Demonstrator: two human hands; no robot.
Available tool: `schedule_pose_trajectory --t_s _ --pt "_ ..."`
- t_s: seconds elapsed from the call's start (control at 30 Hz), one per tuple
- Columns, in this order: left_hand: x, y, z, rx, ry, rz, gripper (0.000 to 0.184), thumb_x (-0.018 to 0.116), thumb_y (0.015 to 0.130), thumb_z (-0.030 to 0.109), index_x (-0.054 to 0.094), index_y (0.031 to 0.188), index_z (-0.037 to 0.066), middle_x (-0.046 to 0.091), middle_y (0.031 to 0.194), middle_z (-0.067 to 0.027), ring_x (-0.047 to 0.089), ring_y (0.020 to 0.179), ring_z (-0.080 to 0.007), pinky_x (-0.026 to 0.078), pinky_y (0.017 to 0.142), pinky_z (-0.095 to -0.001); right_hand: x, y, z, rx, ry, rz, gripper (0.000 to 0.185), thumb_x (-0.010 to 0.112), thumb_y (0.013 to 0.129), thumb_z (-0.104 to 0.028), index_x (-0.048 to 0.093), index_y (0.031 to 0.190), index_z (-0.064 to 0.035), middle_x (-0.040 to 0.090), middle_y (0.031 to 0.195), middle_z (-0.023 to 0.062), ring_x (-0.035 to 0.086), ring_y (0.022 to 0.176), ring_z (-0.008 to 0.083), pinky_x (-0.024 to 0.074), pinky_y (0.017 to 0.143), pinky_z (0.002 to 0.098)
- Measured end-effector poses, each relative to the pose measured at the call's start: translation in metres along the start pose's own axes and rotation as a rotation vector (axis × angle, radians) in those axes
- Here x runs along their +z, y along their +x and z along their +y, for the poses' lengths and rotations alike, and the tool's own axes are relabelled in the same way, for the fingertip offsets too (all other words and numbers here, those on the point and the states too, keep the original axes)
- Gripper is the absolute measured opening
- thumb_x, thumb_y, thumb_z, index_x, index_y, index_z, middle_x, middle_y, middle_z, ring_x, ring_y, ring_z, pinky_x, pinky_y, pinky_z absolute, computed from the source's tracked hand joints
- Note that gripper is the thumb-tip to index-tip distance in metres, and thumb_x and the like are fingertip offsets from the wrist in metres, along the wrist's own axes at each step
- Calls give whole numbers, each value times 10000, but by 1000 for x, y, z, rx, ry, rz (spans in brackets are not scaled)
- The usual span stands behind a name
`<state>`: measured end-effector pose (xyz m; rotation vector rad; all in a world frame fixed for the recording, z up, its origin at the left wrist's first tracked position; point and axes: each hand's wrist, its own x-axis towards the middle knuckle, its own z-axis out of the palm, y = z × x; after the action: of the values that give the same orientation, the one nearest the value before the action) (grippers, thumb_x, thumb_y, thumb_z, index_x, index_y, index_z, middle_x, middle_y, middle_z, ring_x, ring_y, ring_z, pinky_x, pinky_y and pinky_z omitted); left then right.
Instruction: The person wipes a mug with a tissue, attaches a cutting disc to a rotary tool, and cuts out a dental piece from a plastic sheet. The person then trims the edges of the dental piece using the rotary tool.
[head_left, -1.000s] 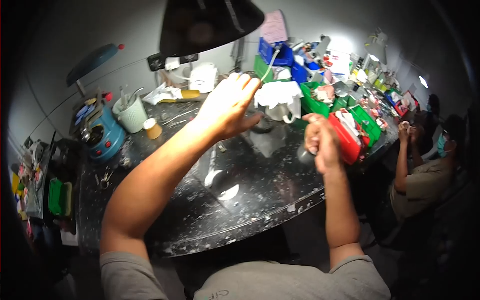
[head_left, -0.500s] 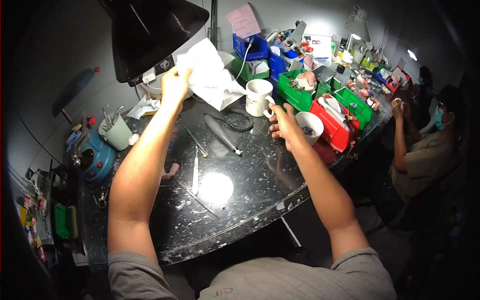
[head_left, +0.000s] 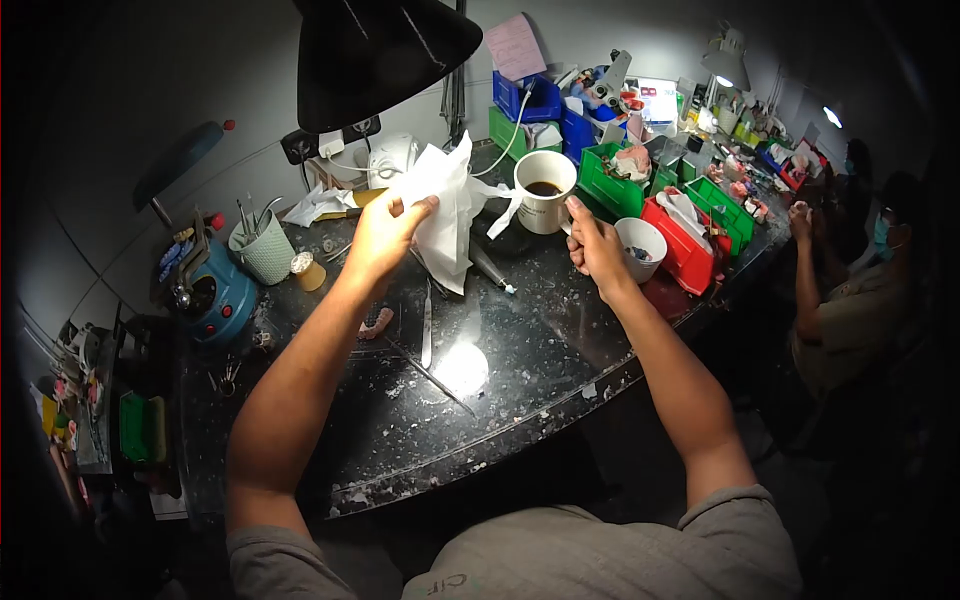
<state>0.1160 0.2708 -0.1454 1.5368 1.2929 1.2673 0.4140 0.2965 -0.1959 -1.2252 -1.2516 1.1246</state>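
White crumpled tissue paper [head_left: 443, 225] hangs from my left hand [head_left: 388, 235], pinched between thumb and fingers above the bench. My right hand [head_left: 598, 250] is closed around the handle of a white mug [head_left: 545, 195] with dark liquid inside. The mug is upright, and one strip of the paper reaches its left side. Behind the paper, a grey handpiece [head_left: 490, 268] is partly hidden. A white-handled tool [head_left: 427, 332] and a thin dark rod [head_left: 430, 375] lie on the bench below my left hand. Just right of my right hand stands a white cup [head_left: 641, 250] with small bits in it.
Red [head_left: 672, 250] and green bins [head_left: 610, 180] line the right side. A black lamp [head_left: 385, 65] overhangs the back. At left stand a blue machine [head_left: 215, 300] and a tool cup [head_left: 262, 247]. A co-worker [head_left: 850, 310] sits at far right.
My left hand has brought the paper down and towards the mug. My right hand, earlier open at the handle, has closed on it. The view has shifted, and the mug's dark liquid now shows.
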Motion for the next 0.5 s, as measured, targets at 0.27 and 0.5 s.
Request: schedule_pose_trajectory --t_s 0.27,0.5 --pt "42 -113 49 -167 -819 -73 396 709 917 92 547 1263 -13 652 1164 -113 669 1042 -205 571 902 -377 -4 -133 -60 -253 -204 -56 491 624 972 -455 483 689 -80 397 594 -37 420 585 82 336 522 296" --pt "20 -178 67 -156 -777 -71 457 751 863 26 540 1261 -49 671 1135 -138 690 999 -211 564 891 -353 -19 -172 -96 -768 -334 -245 432 868 713 -361 629 828 -21 558 787 60 567 644 162 434 556 318"
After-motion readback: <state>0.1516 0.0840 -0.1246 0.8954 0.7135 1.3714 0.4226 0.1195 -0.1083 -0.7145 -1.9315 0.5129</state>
